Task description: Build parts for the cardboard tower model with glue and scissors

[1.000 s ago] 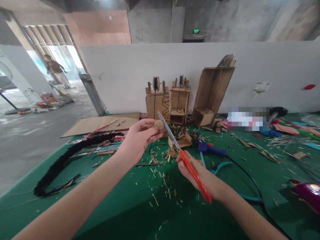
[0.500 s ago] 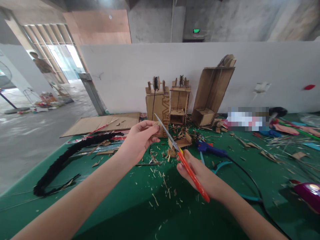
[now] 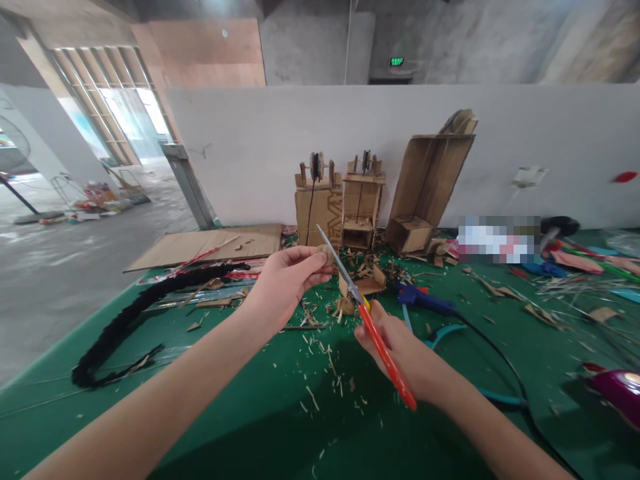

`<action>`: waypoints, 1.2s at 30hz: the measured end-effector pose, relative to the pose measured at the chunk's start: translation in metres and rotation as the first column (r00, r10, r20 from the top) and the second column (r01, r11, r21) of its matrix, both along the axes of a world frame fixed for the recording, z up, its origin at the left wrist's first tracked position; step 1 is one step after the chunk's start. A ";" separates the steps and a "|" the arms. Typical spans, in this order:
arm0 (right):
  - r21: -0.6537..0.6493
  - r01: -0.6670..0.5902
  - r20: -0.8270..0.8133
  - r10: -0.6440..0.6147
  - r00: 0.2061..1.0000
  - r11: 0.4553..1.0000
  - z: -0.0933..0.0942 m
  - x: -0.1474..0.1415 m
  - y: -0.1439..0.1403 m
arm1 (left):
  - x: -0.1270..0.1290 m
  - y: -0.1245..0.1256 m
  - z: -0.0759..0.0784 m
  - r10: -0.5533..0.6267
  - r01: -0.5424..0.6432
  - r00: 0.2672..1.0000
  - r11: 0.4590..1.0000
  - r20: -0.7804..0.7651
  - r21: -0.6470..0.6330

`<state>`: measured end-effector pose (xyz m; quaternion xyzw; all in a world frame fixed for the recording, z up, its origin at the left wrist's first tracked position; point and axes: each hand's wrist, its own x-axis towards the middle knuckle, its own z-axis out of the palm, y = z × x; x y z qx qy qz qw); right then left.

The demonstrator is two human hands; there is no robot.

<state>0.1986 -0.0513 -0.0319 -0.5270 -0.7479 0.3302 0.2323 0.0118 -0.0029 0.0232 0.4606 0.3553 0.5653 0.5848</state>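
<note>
My left hand (image 3: 285,283) pinches a small round cardboard piece (image 3: 323,252) between thumb and fingertips, held above the green table (image 3: 210,413). My right hand (image 3: 400,350) grips red-handled scissors (image 3: 373,333). Their steel blades point up and left, and the tip sits right against the cardboard piece. Small cardboard scraps (image 3: 320,347) lie scattered on the table under both hands.
Two small cardboard models (image 3: 340,203) and a tall open cardboard box (image 3: 427,180) stand against the white wall. A blue glue gun (image 3: 423,300) with a black cord lies right of my hands. A black fuzzy strip (image 3: 130,317) and flat cardboard (image 3: 210,243) lie at left. A purple object (image 3: 617,390) sits at far right.
The view shifted slightly. My left hand turned the cardboard piece edge-on and the scissors stayed against it. A person seen in the far doorway at left has gone from view.
</note>
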 end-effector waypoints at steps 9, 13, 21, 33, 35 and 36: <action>0.097 0.004 0.060 -0.010 0.998 0.995 -0.007 -0.002 0.000 | 0.000 -0.003 0.003 -0.014 0.016 0.999 1.000 -0.051 0.023; 0.095 0.015 0.031 -0.018 0.999 0.995 -0.006 0.000 0.001 | -0.002 -0.002 0.005 -0.009 0.012 0.996 0.999 -0.087 0.038; 0.055 -0.072 -0.015 0.073 0.997 0.996 0.000 0.005 -0.001 | -0.006 -0.001 0.004 -0.023 0.045 0.970 0.995 -0.240 0.086; 0.034 -0.020 0.075 0.018 0.997 0.999 0.003 0.003 0.000 | -0.019 0.005 0.009 -0.048 0.089 0.932 0.991 -0.360 0.099; 0.044 -0.005 0.095 0.001 0.995 0.999 0.002 0.004 0.000 | -0.020 0.005 0.010 -0.053 0.094 0.930 0.991 -0.364 0.094; 0.052 0.004 0.099 -0.009 0.995 0.999 0.001 0.004 0.000 | -0.020 0.005 0.011 -0.056 0.097 0.928 0.991 -0.367 0.093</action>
